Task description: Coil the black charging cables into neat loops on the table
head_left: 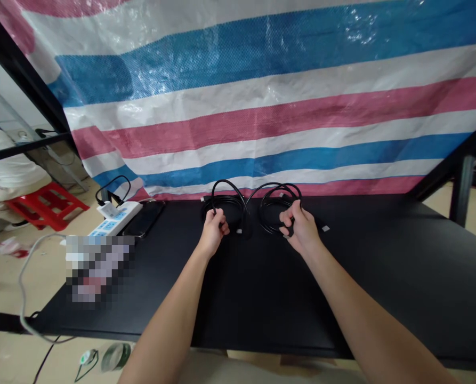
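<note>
Two coils of black cable lie near the back of the black table, the left coil (245,210) and the right coil (263,213), with a strand arching between them. My left hand (214,229) pinches the left coil's cable at its near left side. The fingers of my right hand (299,226) are curled round the cable at the right side of the other coil. Light-coloured connector ends show beside the coils, one of them (325,228) just right of my right hand.
On the black table (245,298), a white power strip (118,218) with a plugged-in adapter and a dark phone (145,218) lie at the left. A striped sheet (261,117) hangs behind. Beyond the left edge, a person sits on a red stool (48,205).
</note>
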A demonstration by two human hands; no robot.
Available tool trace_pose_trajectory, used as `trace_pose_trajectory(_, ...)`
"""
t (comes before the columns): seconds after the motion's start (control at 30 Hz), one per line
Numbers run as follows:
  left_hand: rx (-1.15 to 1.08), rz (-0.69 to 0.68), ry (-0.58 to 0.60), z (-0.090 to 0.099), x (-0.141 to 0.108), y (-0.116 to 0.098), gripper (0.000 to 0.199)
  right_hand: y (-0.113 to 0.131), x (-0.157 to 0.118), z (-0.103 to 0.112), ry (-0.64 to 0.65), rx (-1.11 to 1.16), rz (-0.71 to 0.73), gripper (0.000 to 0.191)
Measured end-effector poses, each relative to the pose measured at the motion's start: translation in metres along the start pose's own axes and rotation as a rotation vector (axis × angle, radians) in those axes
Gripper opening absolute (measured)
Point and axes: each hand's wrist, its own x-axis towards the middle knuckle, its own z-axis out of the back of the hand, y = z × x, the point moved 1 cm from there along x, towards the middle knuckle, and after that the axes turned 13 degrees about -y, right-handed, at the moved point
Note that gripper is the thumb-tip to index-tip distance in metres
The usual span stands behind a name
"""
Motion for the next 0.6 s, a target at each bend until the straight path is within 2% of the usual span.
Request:
trace_pose_trajectory(0.1, 0.077, -0.036, -0.007, -0.002, -0.001, 0.005, 0.032, -0.004, -0.007, -0.004, 0.062, -0.02, 0.108, 0.064)
trace_pose_trajectory(0.2, 0.166, -0.088, 0.005, -0.005, -0.003, 0.01, 0.036, -0.012, -0.016, -0.009, 0.098, -0.1, 0.239, 0.065)
trace_pose_trajectory(0.27, 0.221, -0.113, 0.022, -0.006, -0.005, 0.012, 0.039, -0.015, -0.02, -0.012, 0.082, -0.186, 0.287, 0.059)
trace_pose_trajectory(0.33, 0.26, -0.122, 0.062, -0.006, -0.005, 0.014, 0.032, -0.015, -0.022, -0.012, 0.025, -0.24, 0.292, 0.05)
trace_pose_trajectory(0.4, 0.297, -0.12, 0.126, -0.005, -0.005, 0.014, 0.023, -0.012, -0.021, -0.011, -0.021, -0.224, 0.214, 0.051)
trace_pose_trajectory(0.43, 0.307, -0.129, 0.147, -0.004, -0.004, 0.014, 0.03, -0.009, -0.02, -0.01, -0.004, -0.19, 0.141, 0.055)
trace_pose_trajectory(0.5, 0.289, -0.177, 0.139, -0.003, -0.003, 0.014, 0.046, -0.003, -0.019, -0.009, 0.113, -0.086, -0.018, 0.06)
trace_pose_trajectory(0.6, 0.219, -0.308, 0.033, -0.001, 0.001, 0.013, 0.052, 0.006, -0.022, -0.007, 0.392, 0.068, -0.16, 0.066)
